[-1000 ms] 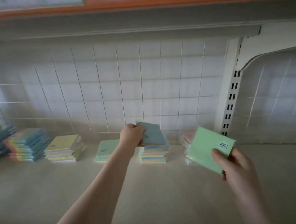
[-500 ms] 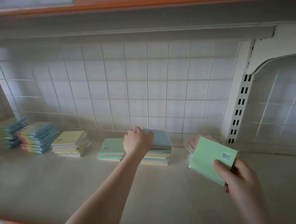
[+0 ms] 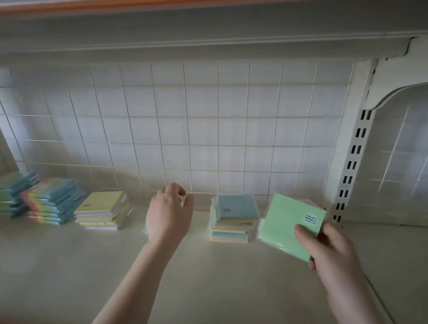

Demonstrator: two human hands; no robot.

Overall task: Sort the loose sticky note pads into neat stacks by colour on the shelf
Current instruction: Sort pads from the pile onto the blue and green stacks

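A green pad (image 3: 288, 221) sits tilted above the shelf (image 3: 219, 279), pinched at its lower corner by the right hand (image 3: 332, 257) — just right of the blue-topped stack (image 3: 235, 218). The left hand (image 3: 167, 216) hovers loosely curled, empty, apparently over another green pad.

No legible text. White round sticker (image 3: 310, 218) on green pad (image 3: 286, 222): print too small. Small dark mark on blue pad (image 3: 237, 206): unreadable.
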